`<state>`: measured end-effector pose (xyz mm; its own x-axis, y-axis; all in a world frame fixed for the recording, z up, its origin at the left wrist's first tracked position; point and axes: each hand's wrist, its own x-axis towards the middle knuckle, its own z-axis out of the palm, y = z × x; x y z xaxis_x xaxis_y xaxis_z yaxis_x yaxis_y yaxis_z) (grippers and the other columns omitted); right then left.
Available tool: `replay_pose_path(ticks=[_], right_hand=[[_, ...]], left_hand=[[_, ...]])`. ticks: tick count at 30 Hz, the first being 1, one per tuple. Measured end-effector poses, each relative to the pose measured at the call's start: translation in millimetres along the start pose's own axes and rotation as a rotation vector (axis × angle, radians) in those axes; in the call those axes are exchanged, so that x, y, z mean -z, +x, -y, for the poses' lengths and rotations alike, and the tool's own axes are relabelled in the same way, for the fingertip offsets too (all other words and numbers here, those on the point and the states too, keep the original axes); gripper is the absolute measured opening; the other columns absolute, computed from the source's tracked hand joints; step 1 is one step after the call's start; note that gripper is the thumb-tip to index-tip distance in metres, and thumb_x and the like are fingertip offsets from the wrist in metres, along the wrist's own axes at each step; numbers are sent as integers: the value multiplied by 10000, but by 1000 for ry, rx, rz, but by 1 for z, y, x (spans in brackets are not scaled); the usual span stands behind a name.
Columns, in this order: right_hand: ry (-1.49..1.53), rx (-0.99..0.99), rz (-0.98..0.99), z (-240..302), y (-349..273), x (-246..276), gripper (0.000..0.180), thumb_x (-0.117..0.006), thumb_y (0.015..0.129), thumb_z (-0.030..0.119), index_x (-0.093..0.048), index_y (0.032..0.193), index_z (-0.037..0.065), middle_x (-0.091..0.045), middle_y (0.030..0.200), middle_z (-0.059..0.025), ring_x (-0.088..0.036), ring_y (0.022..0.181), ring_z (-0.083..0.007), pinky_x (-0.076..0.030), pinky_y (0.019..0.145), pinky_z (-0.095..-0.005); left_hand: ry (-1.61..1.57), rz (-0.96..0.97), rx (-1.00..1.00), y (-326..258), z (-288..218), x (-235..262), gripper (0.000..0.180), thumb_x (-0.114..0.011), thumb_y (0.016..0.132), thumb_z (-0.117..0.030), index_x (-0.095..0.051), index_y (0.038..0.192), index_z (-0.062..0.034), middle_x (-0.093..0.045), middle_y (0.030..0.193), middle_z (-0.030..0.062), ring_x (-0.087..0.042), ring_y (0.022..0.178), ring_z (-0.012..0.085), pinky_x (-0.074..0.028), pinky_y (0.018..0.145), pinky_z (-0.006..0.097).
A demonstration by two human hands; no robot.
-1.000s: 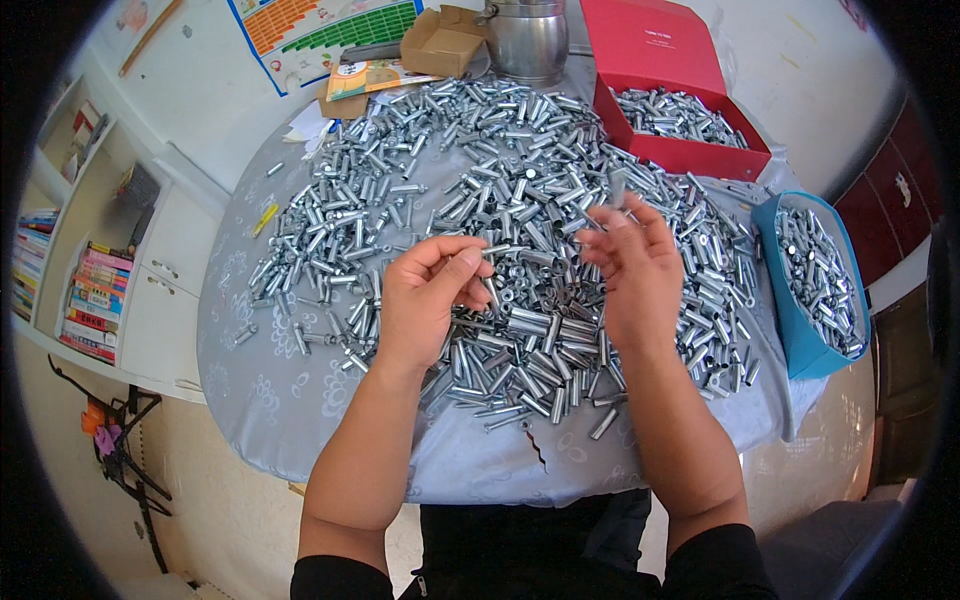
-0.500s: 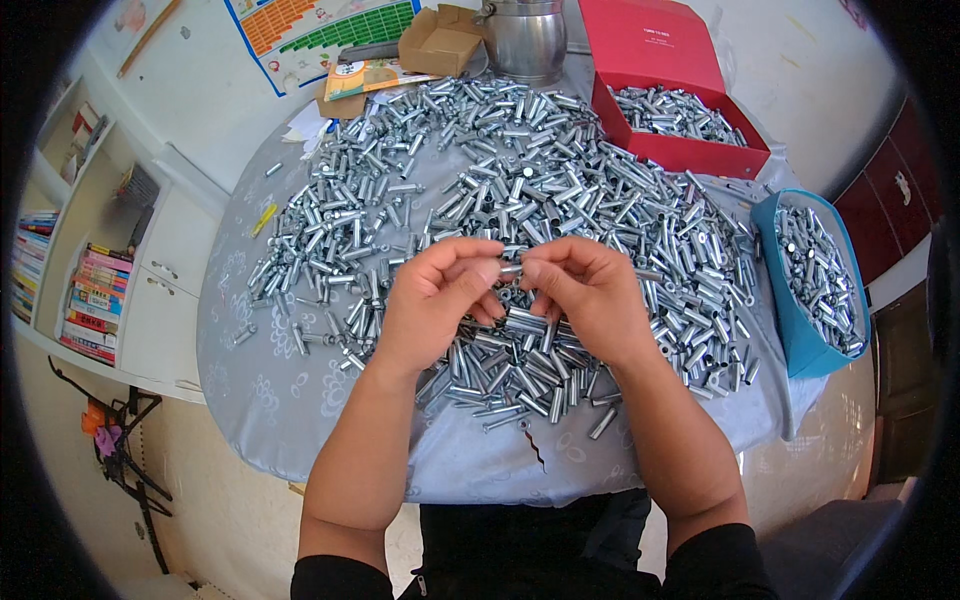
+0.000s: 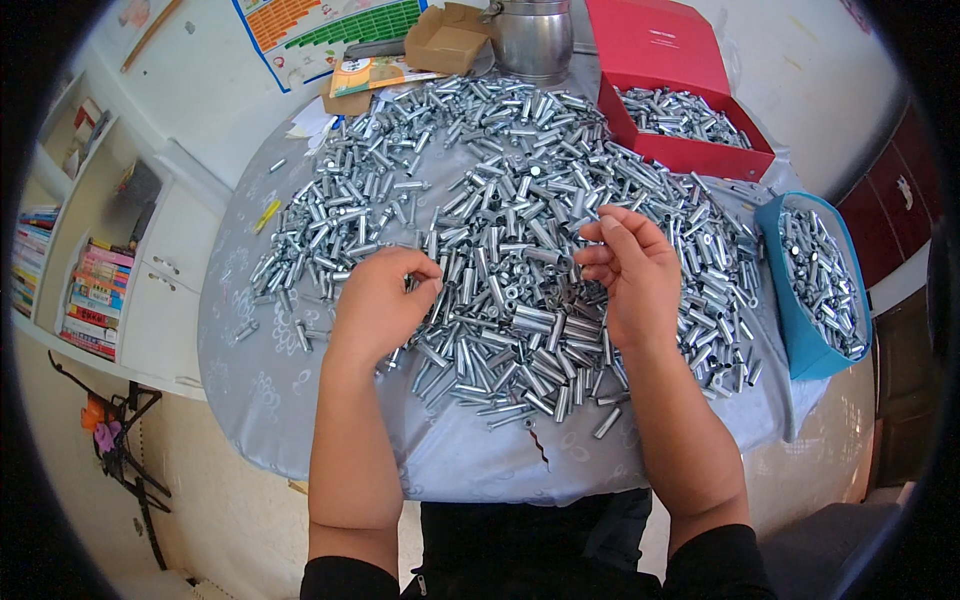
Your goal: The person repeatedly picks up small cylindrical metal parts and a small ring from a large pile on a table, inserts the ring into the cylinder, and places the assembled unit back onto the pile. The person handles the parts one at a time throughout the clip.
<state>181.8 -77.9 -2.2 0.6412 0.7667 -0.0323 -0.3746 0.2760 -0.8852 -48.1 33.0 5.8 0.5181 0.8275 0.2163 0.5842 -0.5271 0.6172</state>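
Silvery metal sleeves and bolts (image 3: 560, 345) lie in a broad heap on the table. My left hand (image 3: 385, 305) hovers at the heap's near left part, thumb and fingers pinched together; whatever they hold, if anything, is hidden. To the right, my right hand (image 3: 640, 275) is raised over the heap with thumb and forefinger together and the other fingers curled. Anything in that pinch is too small to make out. A wide gap full of loose metal pieces separates the two hands.
At the back right stands an open red box (image 3: 700, 158) of metal pieces. A blue fabric bin (image 3: 795, 330) of more pieces sits at the right edge. Behind the heap are a metal pot (image 3: 533, 45), a cardboard box (image 3: 445, 40) and a yellow booklet (image 3: 380, 74).
My hands were together over the heap's middle, fingertips on a small metal piece. They have parted, the left moving left and slightly nearer, the right moving right and slightly farther.
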Motion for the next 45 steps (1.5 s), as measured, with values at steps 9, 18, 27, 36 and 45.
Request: replay_pose_path(ticks=[9,18,27,36,45], right_hand=[[-119,14,68,-3,-3,-3,153,-583,929,143,-631,997,15,-665,812,-59,-584,584,-88,-432,523,-210],[-172,18,85,-1,-7,-5,145,-595,930,155,-638,984,28,-665,799,-43,-568,571,-69,-422,517,-200],[-203,39,116,-3,-8,-6,133,-597,928,145,-637,976,28,-662,772,-31,-561,564,-58,-417,511,-196],[-233,54,127,-6,-8,-6,134,-595,928,141,-639,980,26,-661,769,-28,-555,550,-51,-405,498,-188],[-228,24,129,-2,-10,-7,137,-593,929,137,-640,991,24,-658,764,-29,-550,547,-54,-418,497,-193]], left_hand=[[172,38,3,-1,4,10,179,-657,742,-75,-692,916,-56,-650,928,127,-617,900,312,-486,791,400],[271,20,-37,-1,4,5,359,-697,724,-92,-678,1083,-86,-616,1059,129,-590,984,326,-472,867,397],[290,49,-198,4,5,-11,414,-658,729,-54,-662,1141,-91,-576,1169,152,-557,1087,342,-447,939,389],[269,74,-220,6,3,-9,344,-625,720,-64,-665,1062,-66,-567,1212,139,-548,1102,349,-435,961,398],[-54,-99,-158,7,0,-19,231,-726,751,-112,-650,950,-23,-593,921,51,-565,732,177,-458,640,297]])
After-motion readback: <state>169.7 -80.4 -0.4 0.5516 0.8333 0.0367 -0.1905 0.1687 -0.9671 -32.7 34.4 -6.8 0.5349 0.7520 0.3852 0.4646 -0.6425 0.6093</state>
